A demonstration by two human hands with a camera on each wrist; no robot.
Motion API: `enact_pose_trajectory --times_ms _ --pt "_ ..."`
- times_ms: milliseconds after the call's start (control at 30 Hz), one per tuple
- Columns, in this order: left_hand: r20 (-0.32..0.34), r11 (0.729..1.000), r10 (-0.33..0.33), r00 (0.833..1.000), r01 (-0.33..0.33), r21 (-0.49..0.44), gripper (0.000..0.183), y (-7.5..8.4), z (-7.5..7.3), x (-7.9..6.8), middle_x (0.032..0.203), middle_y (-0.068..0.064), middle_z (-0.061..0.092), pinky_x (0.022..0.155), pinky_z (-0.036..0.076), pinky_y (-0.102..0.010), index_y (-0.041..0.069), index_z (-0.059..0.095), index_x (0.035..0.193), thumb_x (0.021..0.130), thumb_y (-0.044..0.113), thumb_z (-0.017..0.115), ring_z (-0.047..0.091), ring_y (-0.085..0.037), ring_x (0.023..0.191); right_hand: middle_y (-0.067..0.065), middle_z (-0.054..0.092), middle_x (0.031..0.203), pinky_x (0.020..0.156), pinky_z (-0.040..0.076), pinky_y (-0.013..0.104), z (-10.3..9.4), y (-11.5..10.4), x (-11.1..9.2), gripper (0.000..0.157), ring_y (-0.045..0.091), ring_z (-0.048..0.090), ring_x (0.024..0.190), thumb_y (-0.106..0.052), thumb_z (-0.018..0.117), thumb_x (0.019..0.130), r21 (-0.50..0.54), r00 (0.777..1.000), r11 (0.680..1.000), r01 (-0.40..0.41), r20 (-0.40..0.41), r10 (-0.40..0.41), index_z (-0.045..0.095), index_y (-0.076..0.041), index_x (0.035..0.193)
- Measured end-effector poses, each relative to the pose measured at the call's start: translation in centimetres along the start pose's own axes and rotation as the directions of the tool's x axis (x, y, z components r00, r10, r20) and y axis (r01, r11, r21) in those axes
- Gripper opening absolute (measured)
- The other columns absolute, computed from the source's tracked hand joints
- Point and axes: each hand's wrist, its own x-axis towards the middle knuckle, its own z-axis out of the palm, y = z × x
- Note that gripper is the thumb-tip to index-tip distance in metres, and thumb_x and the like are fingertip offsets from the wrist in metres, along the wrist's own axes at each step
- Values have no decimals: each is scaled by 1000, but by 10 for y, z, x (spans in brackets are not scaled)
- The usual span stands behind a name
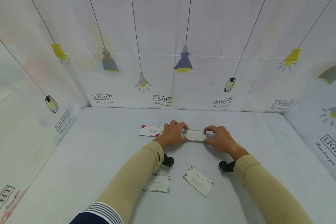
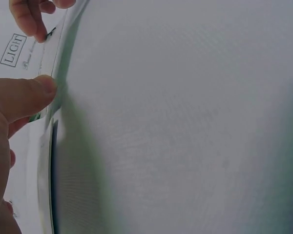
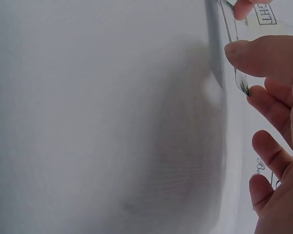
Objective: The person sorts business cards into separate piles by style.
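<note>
A white card with a green leaf border (image 1: 195, 136) lies at the far middle of the table, between both hands. My left hand (image 1: 173, 134) pinches its left end, with thumb at the near edge and index finger at the far edge. At the right end, my right hand (image 1: 221, 139) pinches it the same way. In the right wrist view the thumb (image 3: 263, 56) presses the card's near side, and a leaf print shows at its corner. Just left of my left hand lies a white card with red flowers (image 1: 149, 131), its right end partly hidden by that hand.
Nearer me lie two more leaf-bordered cards: one (image 1: 160, 183) partly covered by the left sleeve (image 1: 134, 177), the other (image 1: 198, 181) turned at an angle. A white cloth covers the table (image 1: 106, 130). Lamp-printed curtains (image 1: 162, 31) stand behind and at both sides.
</note>
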Motion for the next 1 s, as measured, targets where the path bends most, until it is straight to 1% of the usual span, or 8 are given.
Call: enact_pose_trajectory --times_ms 133,300,500,700,833,900,1000 --pt "14 1000 1 1000 -1 18 42 -2 1 1 128 0 58 96 25 -45 24 57 127 91 38 74 37 -23 128 24 53 135 101 36 60 3 1 4 50 42 42 122 -23 71 91 -3 1000 1000 -22 16 22 57 -7 137" --pt "22 1000 -23 1000 23 5 42 -2 2 3 131 -2 56 98 24 -45 23 57 127 91 36 74 36 -24 130 23 51 138 103 34 61 5 3 7 51 43 41 125 -23 70 92 -3 999 999 -38 31 38 57 -7 138" --pt "40 999 -45 998 45 9 42 -1 4 5 132 -2 54 99 25 -46 24 56 128 92 37 73 35 -24 131 23 52 139 107 31 60 8 6 9 51 44 42 127 -21 70 91 5 999 1000 -18 36 17 57 -4 137" --pt "55 998 -55 997 54 9 43 -2 4 5 131 -2 54 100 25 -46 24 56 129 92 38 73 37 -24 129 23 55 139 108 30 59 9 8 12 50 44 43 131 -19 71 90 21 999 1000 5 33 -6 58 -2 135" --pt "73 999 -51 996 51 2 44 -1 2 5 132 -3 53 100 25 -47 23 56 130 92 38 73 37 -24 129 23 55 139 109 30 59 10 11 12 51 43 43 133 -19 72 90 31 999 1000 1 34 -2 58 -1 136" --pt "71 999 -39 997 38 12 44 0 1 5 131 -2 54 99 25 -47 23 56 130 92 37 73 36 -24 130 24 53 140 108 30 60 9 10 10 52 44 43 132 -21 71 90 16 1000 1000 -6 26 6 57 -2 136" --pt "58 1000 -7 998 6 29 45 3 -2 4 131 0 56 98 25 -46 25 56 130 90 38 74 36 -23 131 27 53 139 105 32 61 7 8 5 55 46 44 129 -25 71 90 -6 1000 1000 -20 -7 20 57 -3 138"
